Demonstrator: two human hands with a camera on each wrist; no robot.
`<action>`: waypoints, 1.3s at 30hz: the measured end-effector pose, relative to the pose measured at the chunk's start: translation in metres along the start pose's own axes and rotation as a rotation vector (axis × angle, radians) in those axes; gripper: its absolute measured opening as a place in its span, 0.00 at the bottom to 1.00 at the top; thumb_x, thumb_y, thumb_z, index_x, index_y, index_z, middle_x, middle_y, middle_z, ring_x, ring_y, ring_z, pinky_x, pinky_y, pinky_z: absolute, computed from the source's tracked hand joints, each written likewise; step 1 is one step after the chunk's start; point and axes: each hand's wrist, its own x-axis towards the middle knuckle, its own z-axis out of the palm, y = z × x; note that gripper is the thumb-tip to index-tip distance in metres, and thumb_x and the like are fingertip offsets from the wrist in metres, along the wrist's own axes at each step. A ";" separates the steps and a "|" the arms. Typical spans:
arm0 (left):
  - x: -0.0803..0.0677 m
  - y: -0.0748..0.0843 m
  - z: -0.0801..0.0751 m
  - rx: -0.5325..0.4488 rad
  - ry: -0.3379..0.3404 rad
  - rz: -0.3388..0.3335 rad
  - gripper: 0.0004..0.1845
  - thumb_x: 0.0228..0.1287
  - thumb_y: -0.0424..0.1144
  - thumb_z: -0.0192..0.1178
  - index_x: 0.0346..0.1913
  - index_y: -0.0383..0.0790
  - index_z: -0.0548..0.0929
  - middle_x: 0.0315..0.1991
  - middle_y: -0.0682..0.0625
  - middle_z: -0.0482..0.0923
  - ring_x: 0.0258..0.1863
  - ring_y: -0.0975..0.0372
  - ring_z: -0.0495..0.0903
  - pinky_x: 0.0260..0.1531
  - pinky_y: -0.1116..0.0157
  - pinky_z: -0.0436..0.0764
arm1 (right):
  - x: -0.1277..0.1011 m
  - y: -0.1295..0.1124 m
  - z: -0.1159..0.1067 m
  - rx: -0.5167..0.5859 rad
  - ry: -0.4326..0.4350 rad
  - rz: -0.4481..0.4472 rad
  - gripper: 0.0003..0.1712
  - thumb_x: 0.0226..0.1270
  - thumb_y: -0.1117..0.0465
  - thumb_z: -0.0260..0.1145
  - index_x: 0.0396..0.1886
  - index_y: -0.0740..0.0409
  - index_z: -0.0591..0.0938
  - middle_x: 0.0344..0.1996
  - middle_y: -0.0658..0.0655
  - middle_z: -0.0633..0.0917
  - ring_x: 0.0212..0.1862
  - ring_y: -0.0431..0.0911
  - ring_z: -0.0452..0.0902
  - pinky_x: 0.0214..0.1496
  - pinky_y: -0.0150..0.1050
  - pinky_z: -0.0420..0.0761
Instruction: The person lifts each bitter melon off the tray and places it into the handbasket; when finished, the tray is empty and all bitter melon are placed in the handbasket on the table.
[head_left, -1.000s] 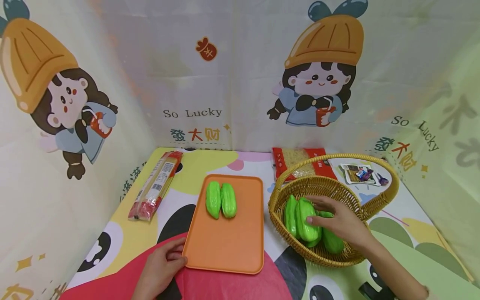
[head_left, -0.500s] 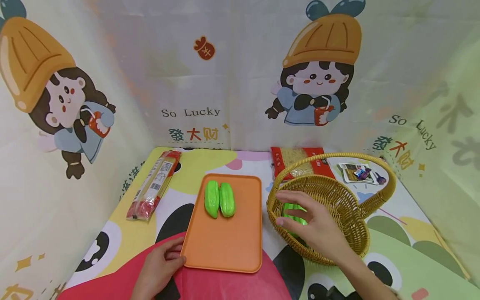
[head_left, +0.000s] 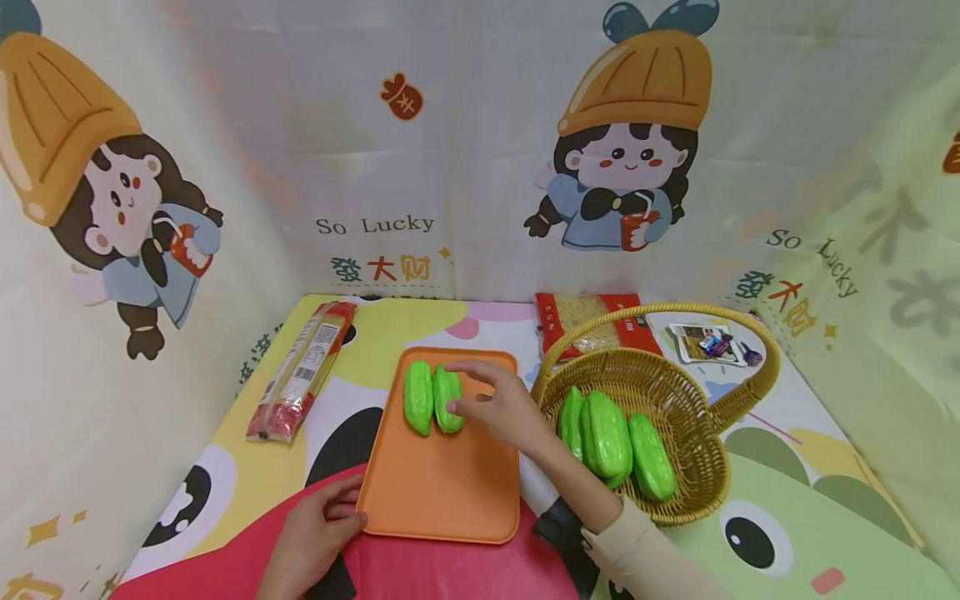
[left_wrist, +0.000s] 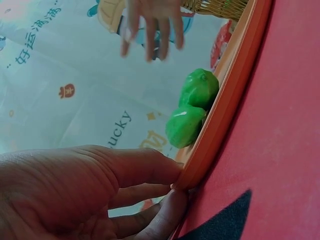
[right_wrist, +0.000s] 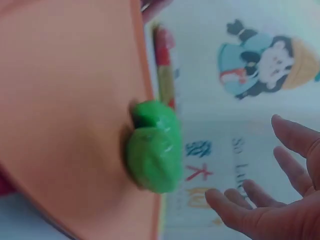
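Note:
Two glossy green ridged fruits, much like star fruit, lie side by side on an orange tray. My left hand grips the tray's near left corner, with thumb and fingers pinching the rim in the left wrist view. Over the tray, my right hand is held just right of the fruits, fingers apart and holding nothing; the right wrist view shows a gap between its fingers and the fruits. Several similar green fruits lie in a wicker basket to the right.
The basket's tall handle arches over its far side. Behind it lie a red-edged food packet and a small white tray with wrapped sweets. A long clear packet lies left of the orange tray. Printed cloth walls enclose the table.
My right hand has moved left, from over the fruits in the basket to over the orange tray, holding nothing. My left hand has stayed at the tray's corner.

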 end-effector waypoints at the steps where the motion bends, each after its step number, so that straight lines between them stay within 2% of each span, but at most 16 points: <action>1: 0.000 0.000 0.000 -0.001 -0.001 -0.001 0.30 0.57 0.36 0.73 0.63 0.33 0.78 0.43 0.50 0.82 0.38 0.60 0.82 0.37 0.61 0.83 | 0.006 0.005 0.003 -0.004 0.005 0.016 0.26 0.63 0.61 0.73 0.60 0.41 0.81 0.62 0.45 0.77 0.68 0.51 0.66 0.61 0.57 0.72; 5: 0.000 -0.001 -0.002 -0.012 0.000 0.007 0.30 0.57 0.35 0.72 0.63 0.33 0.78 0.43 0.50 0.82 0.38 0.60 0.83 0.37 0.62 0.83 | 0.023 0.018 0.012 -0.012 0.026 0.123 0.25 0.62 0.62 0.73 0.60 0.45 0.83 0.64 0.50 0.76 0.68 0.61 0.65 0.62 0.55 0.71; 8: 0.000 0.000 -0.003 -0.019 0.001 0.018 0.29 0.57 0.35 0.72 0.63 0.33 0.78 0.43 0.50 0.82 0.38 0.60 0.83 0.37 0.64 0.83 | 0.032 0.022 0.018 -0.014 0.033 0.214 0.25 0.61 0.62 0.74 0.60 0.46 0.83 0.67 0.53 0.73 0.67 0.63 0.66 0.60 0.53 0.74; 12: 0.001 0.000 -0.004 -0.014 -0.003 0.023 0.29 0.57 0.35 0.72 0.63 0.33 0.78 0.44 0.50 0.82 0.39 0.60 0.83 0.36 0.65 0.82 | 0.042 0.028 0.024 -0.041 0.048 0.269 0.25 0.61 0.63 0.74 0.60 0.48 0.83 0.67 0.54 0.73 0.65 0.62 0.69 0.58 0.51 0.76; 16: 0.001 0.000 -0.004 -0.014 -0.009 0.021 0.29 0.57 0.35 0.72 0.63 0.34 0.78 0.43 0.51 0.82 0.39 0.61 0.82 0.36 0.66 0.82 | 0.047 0.036 0.026 -0.053 0.056 0.287 0.25 0.60 0.65 0.74 0.58 0.49 0.84 0.64 0.55 0.76 0.63 0.60 0.72 0.54 0.49 0.78; 27: 0.000 0.000 -0.002 -0.014 -0.010 -0.003 0.29 0.57 0.35 0.72 0.63 0.34 0.78 0.43 0.50 0.82 0.38 0.61 0.82 0.37 0.63 0.82 | 0.051 0.051 0.027 -0.046 0.011 0.307 0.24 0.59 0.64 0.75 0.57 0.50 0.85 0.56 0.57 0.82 0.59 0.53 0.76 0.50 0.44 0.80; 33: -0.001 0.000 -0.003 -0.022 -0.007 0.020 0.29 0.57 0.34 0.72 0.62 0.33 0.78 0.43 0.50 0.82 0.38 0.61 0.82 0.36 0.66 0.82 | 0.047 0.047 0.025 -0.018 0.025 0.321 0.24 0.59 0.63 0.75 0.57 0.49 0.85 0.55 0.56 0.82 0.59 0.53 0.76 0.50 0.44 0.80; 39: 0.000 -0.001 -0.002 -0.026 -0.010 0.026 0.29 0.57 0.34 0.72 0.62 0.33 0.78 0.43 0.50 0.82 0.38 0.60 0.82 0.35 0.66 0.82 | 0.035 0.029 0.018 0.035 0.029 0.298 0.25 0.58 0.60 0.76 0.57 0.46 0.84 0.57 0.53 0.81 0.58 0.52 0.77 0.48 0.43 0.81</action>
